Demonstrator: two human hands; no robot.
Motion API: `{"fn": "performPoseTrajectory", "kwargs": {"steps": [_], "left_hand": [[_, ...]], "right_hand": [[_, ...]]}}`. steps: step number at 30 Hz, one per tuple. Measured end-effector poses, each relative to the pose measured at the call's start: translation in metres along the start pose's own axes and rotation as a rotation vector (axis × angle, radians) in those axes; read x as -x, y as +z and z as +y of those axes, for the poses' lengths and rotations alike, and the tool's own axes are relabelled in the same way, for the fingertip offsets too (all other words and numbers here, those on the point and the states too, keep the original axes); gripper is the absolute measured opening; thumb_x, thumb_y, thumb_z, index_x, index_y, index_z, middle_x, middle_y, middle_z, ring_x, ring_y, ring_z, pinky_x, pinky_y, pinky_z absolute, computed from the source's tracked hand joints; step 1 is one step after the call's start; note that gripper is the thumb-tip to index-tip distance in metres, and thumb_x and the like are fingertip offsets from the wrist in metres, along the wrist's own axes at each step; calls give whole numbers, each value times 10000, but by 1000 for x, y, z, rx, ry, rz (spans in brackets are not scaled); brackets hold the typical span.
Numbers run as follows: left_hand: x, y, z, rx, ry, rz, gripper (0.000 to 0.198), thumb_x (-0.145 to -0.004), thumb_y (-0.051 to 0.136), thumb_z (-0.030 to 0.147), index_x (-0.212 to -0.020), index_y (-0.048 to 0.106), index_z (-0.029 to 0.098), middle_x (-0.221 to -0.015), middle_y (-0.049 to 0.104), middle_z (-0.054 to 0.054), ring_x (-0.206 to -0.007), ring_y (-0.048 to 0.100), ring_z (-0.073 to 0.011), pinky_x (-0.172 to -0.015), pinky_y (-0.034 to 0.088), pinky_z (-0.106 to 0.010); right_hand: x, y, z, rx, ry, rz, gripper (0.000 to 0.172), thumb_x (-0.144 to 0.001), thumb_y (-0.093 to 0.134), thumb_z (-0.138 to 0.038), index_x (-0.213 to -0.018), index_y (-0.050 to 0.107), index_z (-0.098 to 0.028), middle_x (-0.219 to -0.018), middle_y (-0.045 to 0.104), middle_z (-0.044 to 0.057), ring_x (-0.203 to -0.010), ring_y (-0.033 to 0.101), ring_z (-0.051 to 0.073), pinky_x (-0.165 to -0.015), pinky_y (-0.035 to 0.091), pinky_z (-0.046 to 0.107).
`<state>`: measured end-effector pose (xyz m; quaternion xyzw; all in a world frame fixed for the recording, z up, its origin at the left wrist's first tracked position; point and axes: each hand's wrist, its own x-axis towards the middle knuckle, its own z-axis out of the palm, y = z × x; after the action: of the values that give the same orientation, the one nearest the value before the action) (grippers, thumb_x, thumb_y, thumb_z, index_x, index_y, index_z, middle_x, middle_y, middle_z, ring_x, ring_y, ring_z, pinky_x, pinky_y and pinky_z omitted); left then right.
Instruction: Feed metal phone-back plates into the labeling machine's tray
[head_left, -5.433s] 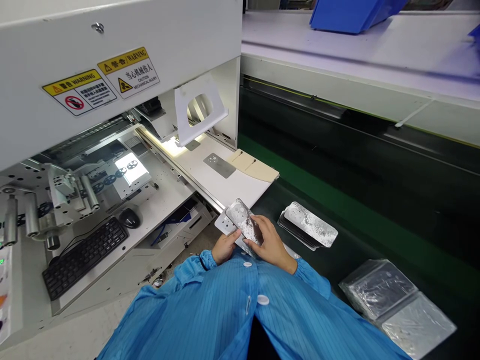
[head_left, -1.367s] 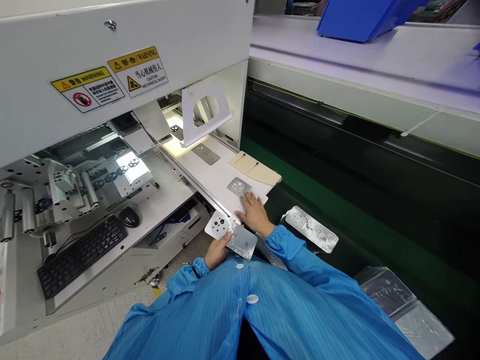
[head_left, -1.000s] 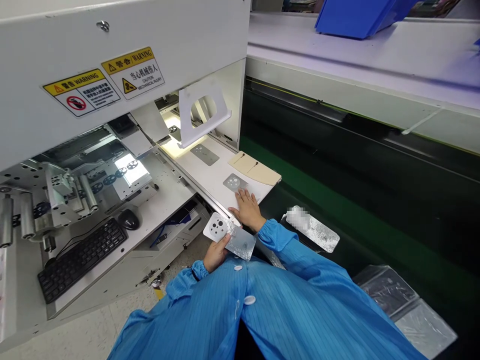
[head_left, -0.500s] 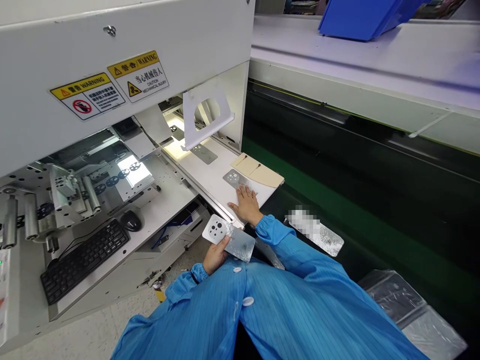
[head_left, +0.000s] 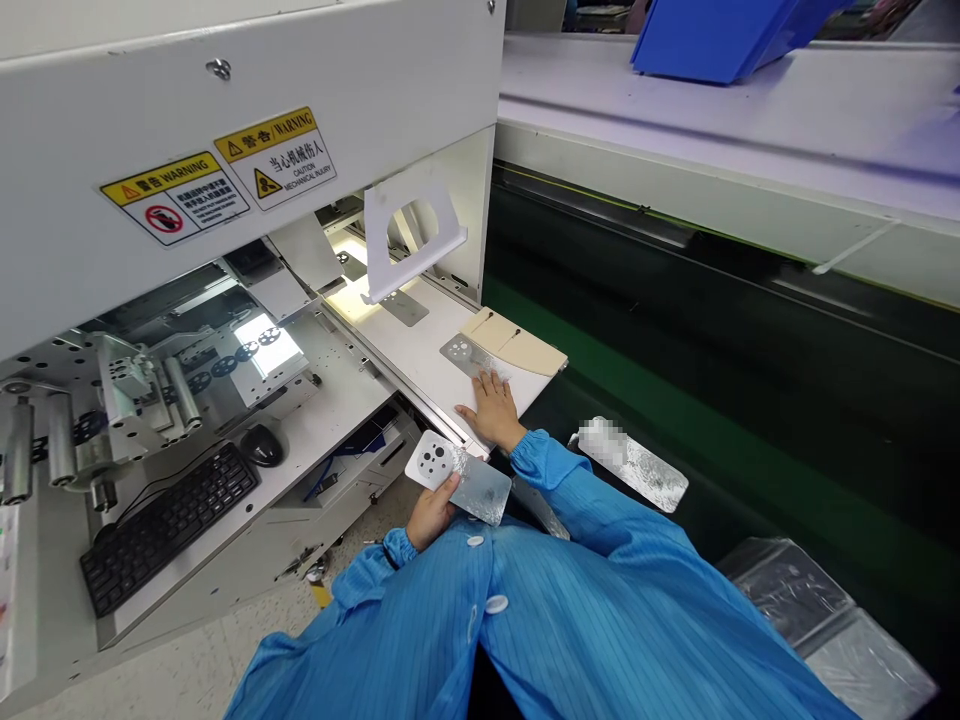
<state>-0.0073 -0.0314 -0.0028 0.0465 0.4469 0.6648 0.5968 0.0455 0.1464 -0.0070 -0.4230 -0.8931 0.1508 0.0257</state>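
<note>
My left hand (head_left: 429, 512) grips the near edge of a silver plate with several round holes (head_left: 456, 474), held over my lap in front of the machine. My right hand (head_left: 491, 410) lies flat, fingers stretched out, on the white feed belt (head_left: 420, 345), its fingertips on the near end of a grey perforated plate (head_left: 466, 355) lying there. Another grey plate (head_left: 405, 306) sits farther up the belt, under the white guard (head_left: 411, 238) at the lit machine opening.
A tan pad (head_left: 516, 343) lies at the belt's right edge. A stack of silver plates (head_left: 634, 464) rests on the dark green conveyor (head_left: 712, 400), with wrapped packs (head_left: 825, 620) at lower right. Keyboard (head_left: 169, 525) and mouse (head_left: 261, 446) sit at left. A blue bin (head_left: 712, 35) stands behind.
My right hand left the plates held in my lap and reached onto the belt. The grey plate under its fingers has slid away up the belt; the farther plate moved toward the opening.
</note>
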Motion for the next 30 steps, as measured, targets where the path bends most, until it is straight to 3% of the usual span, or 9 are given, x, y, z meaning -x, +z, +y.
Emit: {"fn": "performPoseTrajectory", "kwargs": {"steps": [4, 9, 11, 17, 21, 23, 26, 27, 30], "left_hand": [[-1, -2, -2, 3, 3, 6, 609, -583, 775, 402, -1110, 619, 139, -1113, 669, -140, -1205, 494, -323, -1030, 360, -459], [-5, -4, -4, 38, 7, 101, 581, -611, 765, 364, -1127, 602, 152, -1105, 672, -119, -1154, 540, -303, -1000, 402, -448], [-6, -4, -3, 32, 13, 129, 537, -663, 726, 367, -1138, 594, 153, -1114, 667, -118, -1134, 556, -293, -989, 415, -450], [-9, 6, -5, 40, 58, 115, 489, -719, 665, 418, -1120, 601, 147, -1154, 646, -123, -1157, 539, -283, -997, 405, -434], [-9, 8, -7, -40, 58, 45, 495, -705, 673, 414, -1115, 604, 147, -1145, 647, -124, -1152, 538, -287, -994, 393, -442], [-14, 4, 3, -155, 64, -122, 499, -680, 685, 405, -1104, 615, 152, -1124, 655, -122, -1140, 542, -302, -993, 383, -462], [-36, -1, 35, -500, 73, -526, 547, -550, 750, 329, -1061, 652, 159, -1128, 649, -130, -1168, 503, -356, -1022, 332, -495], [-47, -1, 48, -654, 162, -571, 552, -534, 748, 313, -1062, 659, 178, -1163, 634, -122, -1201, 469, -359, -1050, 293, -487], [-89, 7, 77, -1193, 516, -383, 513, -679, 627, 282, -1187, 596, 217, -1369, 481, -97, -1347, 266, -317, -1123, 127, -446]], "right_hand": [[17, -9, -4, -95, -72, 94, 609, -908, 374, -498, -1343, 410, -73, -1474, 292, 157, -1384, 168, 295, -1118, 167, 459], [64, -22, -7, -404, -264, 167, 387, -909, 405, -417, -1164, 561, -171, -1236, 570, 113, -1178, 493, 212, -1007, 389, 373], [84, -25, -7, -504, -339, 139, 358, -885, 447, -443, -1112, 572, -195, -1157, 609, 101, -1106, 543, 218, -959, 429, 387], [119, -26, -5, -481, -400, 17, 610, -714, 657, -541, -1171, 509, -165, -1315, 464, 162, -1217, 440, 283, -990, 396, 427], [120, -26, -5, -390, -364, 1, 571, -734, 654, -437, -1206, 479, -166, -1336, 435, 160, -1217, 432, 289, -974, 402, 428], [120, -28, -2, -364, -328, 43, 529, -748, 625, -384, -1213, 473, -181, -1322, 449, 149, -1204, 443, 285, -961, 407, 430], [123, -32, 7, -354, -226, 161, 510, -747, 604, -384, -1197, 481, -178, -1304, 462, 149, -1189, 453, 283, -966, 404, 429], [124, -34, 12, -352, -185, 205, 502, -751, 596, -395, -1191, 484, -179, -1302, 464, 148, -1189, 453, 282, -969, 403, 430], [131, -35, 28, -357, -87, 319, 475, -772, 566, -427, -1176, 490, -190, -1291, 474, 140, -1194, 449, 283, -981, 397, 442]]}}
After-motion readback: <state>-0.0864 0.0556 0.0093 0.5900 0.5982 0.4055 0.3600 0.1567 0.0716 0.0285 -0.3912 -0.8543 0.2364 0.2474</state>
